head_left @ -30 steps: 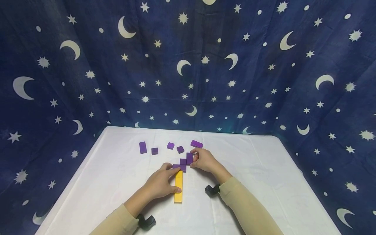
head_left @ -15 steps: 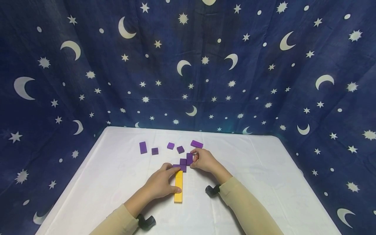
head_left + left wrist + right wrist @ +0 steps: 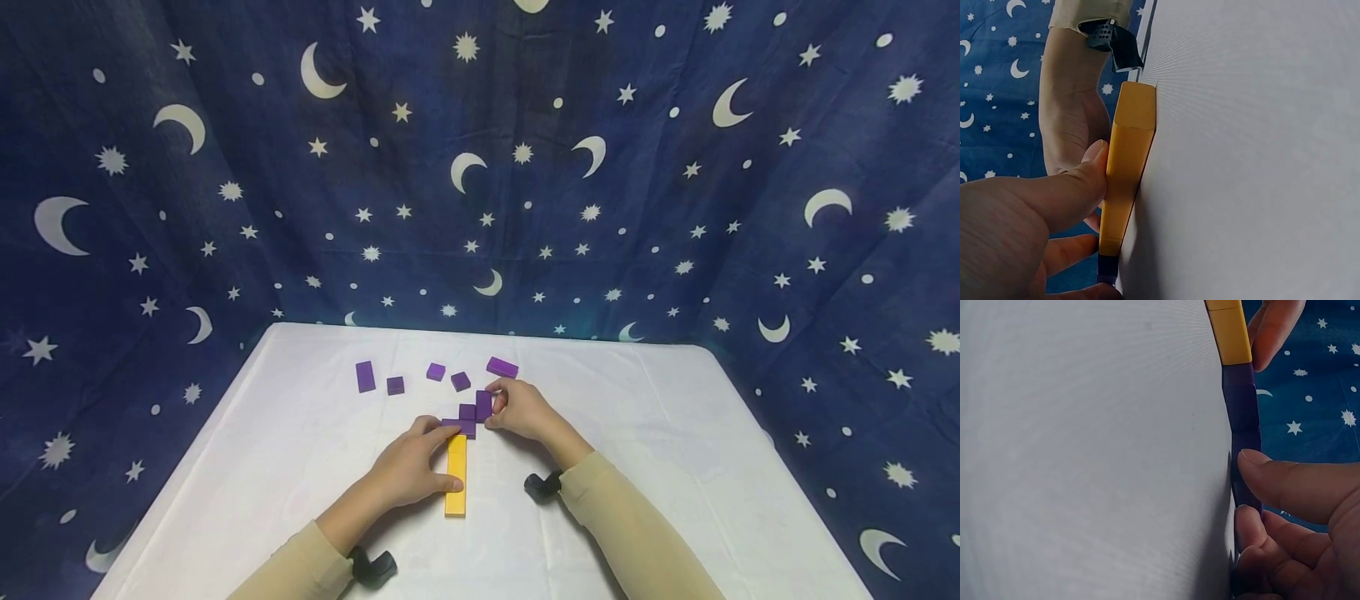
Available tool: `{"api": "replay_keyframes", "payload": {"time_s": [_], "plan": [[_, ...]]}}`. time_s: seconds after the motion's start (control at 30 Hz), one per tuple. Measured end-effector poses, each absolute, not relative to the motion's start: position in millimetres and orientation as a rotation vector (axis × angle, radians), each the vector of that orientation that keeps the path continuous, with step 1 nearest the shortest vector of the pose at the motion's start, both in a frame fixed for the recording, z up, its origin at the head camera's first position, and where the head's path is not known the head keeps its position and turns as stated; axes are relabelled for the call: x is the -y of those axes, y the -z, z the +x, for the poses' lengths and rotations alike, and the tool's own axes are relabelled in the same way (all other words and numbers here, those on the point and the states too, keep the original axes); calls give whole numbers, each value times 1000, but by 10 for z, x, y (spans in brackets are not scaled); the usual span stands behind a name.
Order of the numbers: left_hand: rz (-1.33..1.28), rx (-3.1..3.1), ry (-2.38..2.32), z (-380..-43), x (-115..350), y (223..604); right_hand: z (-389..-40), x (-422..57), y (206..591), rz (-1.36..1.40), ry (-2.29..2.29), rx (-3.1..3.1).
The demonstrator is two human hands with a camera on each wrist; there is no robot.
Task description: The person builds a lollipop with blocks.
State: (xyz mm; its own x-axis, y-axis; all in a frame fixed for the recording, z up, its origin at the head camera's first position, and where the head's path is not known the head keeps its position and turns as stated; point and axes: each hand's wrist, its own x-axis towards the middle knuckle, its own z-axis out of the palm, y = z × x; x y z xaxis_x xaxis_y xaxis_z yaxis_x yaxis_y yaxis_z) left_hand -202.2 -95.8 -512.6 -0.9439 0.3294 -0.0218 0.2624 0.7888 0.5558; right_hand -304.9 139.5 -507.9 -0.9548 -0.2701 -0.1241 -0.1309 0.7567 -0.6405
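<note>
Yellow rectangular bar (image 3: 457, 464): lies well apart from either side edge of the white cloth-covered surface (image 3: 660, 433). Left grip (image 3: 408, 467): spread wide, touching bar and adjoining purple oblong block (image 3: 469, 432). Right grip (image 3: 522, 408): pinches dark purple rectangular block (image 3: 483, 406). Five loose purple blocks (image 3: 436, 372): toward the far edge, one just beyond right grip.

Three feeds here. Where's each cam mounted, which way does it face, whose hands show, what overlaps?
Head: worn on the head, looks forward and down at the white table and starry cloth; left hand, right hand and tan sleeves show.
Left wrist: on that wrist, looks low across the table past the yellow blocks; left hand close, right arm beyond.
Right wrist: on that wrist, looks low across the other way; right hand close, pinching a purple block, left fingers at top.
Shared: both wrist views show yellow meeting purple.
</note>
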Motion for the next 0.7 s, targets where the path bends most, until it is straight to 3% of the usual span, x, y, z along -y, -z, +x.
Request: {"api": "replay_keyframes", "payload": {"time_s": [0.7], "plan": [[480, -2845, -888, -2036, 988, 5163, -3070, -1405, 5127, -346, 976, -2761]]}}
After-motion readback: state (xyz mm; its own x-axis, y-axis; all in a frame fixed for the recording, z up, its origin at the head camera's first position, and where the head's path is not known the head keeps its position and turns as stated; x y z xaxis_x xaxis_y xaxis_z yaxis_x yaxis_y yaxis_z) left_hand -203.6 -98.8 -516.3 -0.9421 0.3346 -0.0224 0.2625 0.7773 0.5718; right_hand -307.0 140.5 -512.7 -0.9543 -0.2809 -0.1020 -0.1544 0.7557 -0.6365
